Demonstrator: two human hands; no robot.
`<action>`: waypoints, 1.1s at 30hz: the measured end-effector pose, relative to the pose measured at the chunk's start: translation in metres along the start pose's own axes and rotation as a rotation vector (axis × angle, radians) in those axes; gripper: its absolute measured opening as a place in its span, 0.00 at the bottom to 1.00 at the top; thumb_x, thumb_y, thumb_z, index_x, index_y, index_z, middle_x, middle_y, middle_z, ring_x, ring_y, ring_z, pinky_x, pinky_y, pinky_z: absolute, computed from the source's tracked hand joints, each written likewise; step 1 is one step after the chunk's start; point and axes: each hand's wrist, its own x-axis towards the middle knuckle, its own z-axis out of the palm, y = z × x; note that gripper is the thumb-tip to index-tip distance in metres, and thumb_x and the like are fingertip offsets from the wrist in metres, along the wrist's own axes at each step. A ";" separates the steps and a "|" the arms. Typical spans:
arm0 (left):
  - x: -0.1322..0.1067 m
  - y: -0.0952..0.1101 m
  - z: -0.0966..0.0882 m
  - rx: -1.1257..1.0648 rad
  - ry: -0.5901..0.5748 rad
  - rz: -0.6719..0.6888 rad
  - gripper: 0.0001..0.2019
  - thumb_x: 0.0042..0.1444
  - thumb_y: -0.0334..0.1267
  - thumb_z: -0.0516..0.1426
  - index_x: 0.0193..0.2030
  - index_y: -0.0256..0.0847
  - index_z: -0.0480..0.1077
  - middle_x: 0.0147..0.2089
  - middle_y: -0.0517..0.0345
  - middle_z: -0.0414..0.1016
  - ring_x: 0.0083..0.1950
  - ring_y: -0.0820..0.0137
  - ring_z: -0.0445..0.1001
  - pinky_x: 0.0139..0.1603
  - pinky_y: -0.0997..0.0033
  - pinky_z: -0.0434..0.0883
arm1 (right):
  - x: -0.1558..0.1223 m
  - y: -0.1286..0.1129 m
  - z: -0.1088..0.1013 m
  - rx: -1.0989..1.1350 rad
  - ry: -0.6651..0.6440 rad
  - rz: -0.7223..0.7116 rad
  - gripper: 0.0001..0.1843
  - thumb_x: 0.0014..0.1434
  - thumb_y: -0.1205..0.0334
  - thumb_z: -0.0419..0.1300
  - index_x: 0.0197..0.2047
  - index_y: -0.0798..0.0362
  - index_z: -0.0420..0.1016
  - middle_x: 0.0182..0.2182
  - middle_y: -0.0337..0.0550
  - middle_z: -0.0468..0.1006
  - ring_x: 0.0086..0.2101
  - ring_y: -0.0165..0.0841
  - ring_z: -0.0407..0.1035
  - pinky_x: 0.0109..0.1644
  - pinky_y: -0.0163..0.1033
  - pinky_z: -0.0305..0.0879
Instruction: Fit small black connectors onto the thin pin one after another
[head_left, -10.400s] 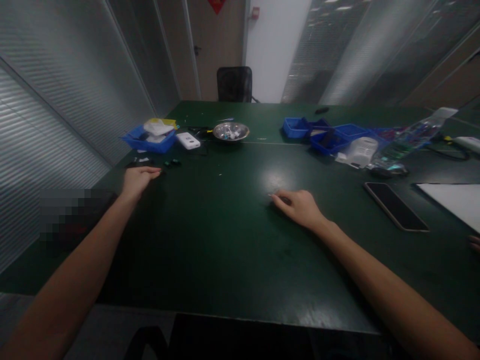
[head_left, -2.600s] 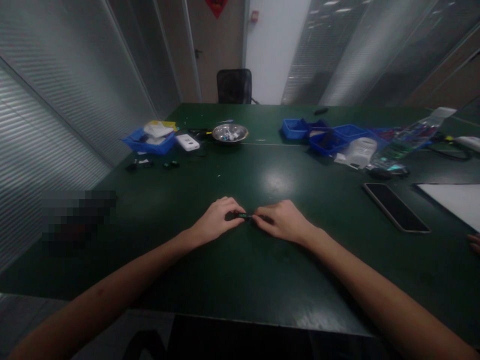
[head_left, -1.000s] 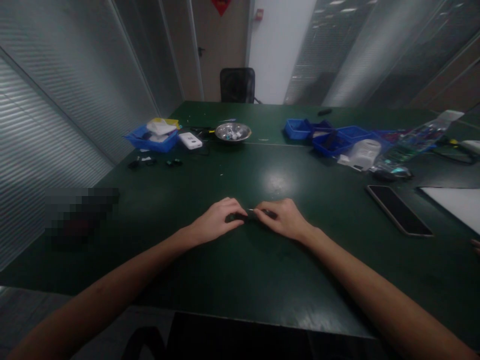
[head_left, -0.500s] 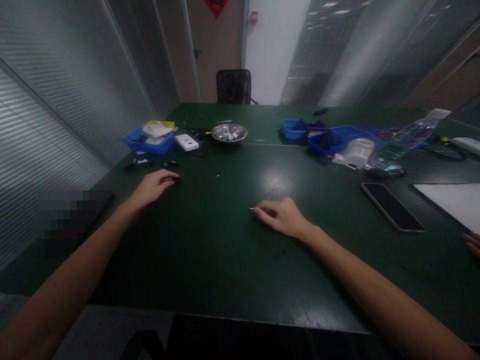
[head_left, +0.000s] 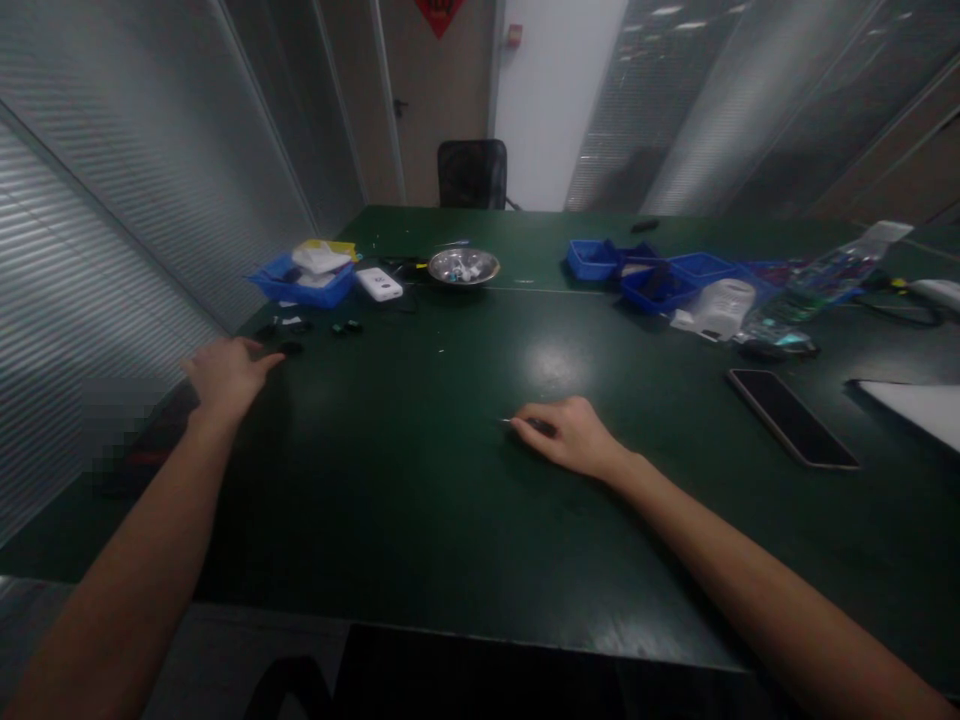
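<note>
On the left of the green table (head_left: 390, 450), my left hand (head_left: 225, 378) is spread beside small black parts. Its thumb tip reaches a small black piece (head_left: 291, 348), and its fingers lie apart from the thumb. Further along sits another pair of small dark parts (head_left: 347, 327). My right hand (head_left: 566, 432) rests near the middle of the table, closed around a slim tool (head_left: 541, 427) with a dark handle. A thin metal tip (head_left: 505, 420) pokes out past the fingertips; most of the tool is hidden in the hand.
A blue tray (head_left: 304, 287), a white device (head_left: 380, 284) and a metal bowl (head_left: 463, 281) stand at the back left. Blue bins (head_left: 592, 262), a clear bottle (head_left: 832, 270), a phone (head_left: 791, 420) and a white-topped flat object (head_left: 915, 402) occupy the right.
My left hand has moved left, from beside the parts to the table's left side, and its fingers have parted. My right hand keeps its place. Another person's fingers at the right edge have left view.
</note>
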 end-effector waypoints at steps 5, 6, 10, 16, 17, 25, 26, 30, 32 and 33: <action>-0.002 0.004 -0.004 0.009 -0.107 -0.074 0.20 0.62 0.53 0.56 0.45 0.39 0.80 0.48 0.38 0.75 0.53 0.42 0.69 0.58 0.34 0.55 | 0.000 0.000 0.000 0.000 0.007 -0.016 0.20 0.71 0.50 0.51 0.44 0.53 0.81 0.27 0.39 0.78 0.24 0.27 0.68 0.31 0.34 0.58; -0.003 0.005 -0.004 0.008 -0.089 -0.067 0.18 0.62 0.51 0.56 0.45 0.39 0.79 0.47 0.39 0.76 0.53 0.44 0.69 0.58 0.35 0.55 | 0.000 -0.001 -0.001 0.002 0.005 -0.014 0.20 0.72 0.51 0.51 0.45 0.53 0.81 0.27 0.40 0.79 0.24 0.27 0.68 0.31 0.34 0.58; -0.007 0.008 -0.002 -0.066 0.091 0.026 0.16 0.66 0.46 0.53 0.49 0.38 0.74 0.42 0.45 0.77 0.47 0.53 0.73 0.59 0.44 0.60 | 0.001 -0.003 -0.001 0.001 0.009 -0.012 0.20 0.71 0.51 0.51 0.44 0.53 0.81 0.26 0.40 0.78 0.23 0.27 0.67 0.31 0.34 0.57; -0.007 0.013 -0.001 -0.384 0.154 0.140 0.14 0.63 0.43 0.59 0.50 0.37 0.75 0.45 0.52 0.78 0.45 0.66 0.75 0.50 0.71 0.69 | 0.000 -0.001 -0.001 -0.002 -0.001 -0.011 0.20 0.71 0.51 0.51 0.44 0.53 0.81 0.26 0.39 0.78 0.23 0.27 0.67 0.31 0.34 0.57; -0.007 0.014 -0.002 -0.399 0.151 0.156 0.15 0.64 0.42 0.59 0.52 0.36 0.75 0.46 0.53 0.78 0.46 0.67 0.75 0.52 0.71 0.68 | 0.000 0.000 -0.001 -0.004 -0.002 -0.011 0.20 0.71 0.51 0.51 0.45 0.53 0.81 0.26 0.39 0.78 0.23 0.27 0.67 0.31 0.34 0.57; -0.007 0.015 -0.004 -0.299 0.079 0.386 0.17 0.67 0.43 0.55 0.55 0.36 0.76 0.58 0.51 0.75 0.58 0.63 0.70 0.62 0.69 0.62 | 0.000 0.000 0.000 -0.001 0.014 -0.017 0.20 0.71 0.51 0.51 0.44 0.53 0.81 0.26 0.40 0.78 0.23 0.27 0.67 0.31 0.34 0.57; -0.007 0.015 -0.003 -0.300 0.070 0.411 0.16 0.67 0.42 0.55 0.55 0.36 0.76 0.59 0.52 0.74 0.59 0.63 0.69 0.62 0.68 0.62 | 0.000 0.001 0.000 0.003 0.015 -0.019 0.20 0.71 0.50 0.51 0.44 0.53 0.81 0.26 0.40 0.78 0.23 0.27 0.67 0.31 0.34 0.57; -0.008 0.016 -0.003 -0.291 -0.042 0.398 0.16 0.67 0.43 0.56 0.57 0.40 0.75 0.59 0.56 0.75 0.55 0.63 0.72 0.59 0.69 0.64 | 0.000 0.001 0.000 0.003 0.001 -0.016 0.21 0.72 0.50 0.50 0.44 0.53 0.80 0.26 0.39 0.78 0.23 0.27 0.67 0.31 0.34 0.57; -0.008 0.017 -0.003 -0.264 -0.056 0.408 0.17 0.67 0.43 0.55 0.57 0.39 0.75 0.58 0.55 0.76 0.55 0.62 0.72 0.58 0.69 0.64 | 0.000 0.001 0.000 -0.010 -0.005 -0.011 0.21 0.72 0.50 0.51 0.44 0.53 0.81 0.27 0.40 0.78 0.23 0.27 0.67 0.31 0.34 0.57; -0.009 0.017 -0.003 -0.247 -0.044 0.427 0.16 0.67 0.43 0.55 0.56 0.38 0.76 0.58 0.53 0.76 0.56 0.62 0.71 0.59 0.68 0.63 | 0.000 0.001 0.000 -0.016 -0.004 -0.010 0.21 0.71 0.50 0.51 0.44 0.53 0.81 0.27 0.40 0.78 0.23 0.27 0.67 0.31 0.34 0.57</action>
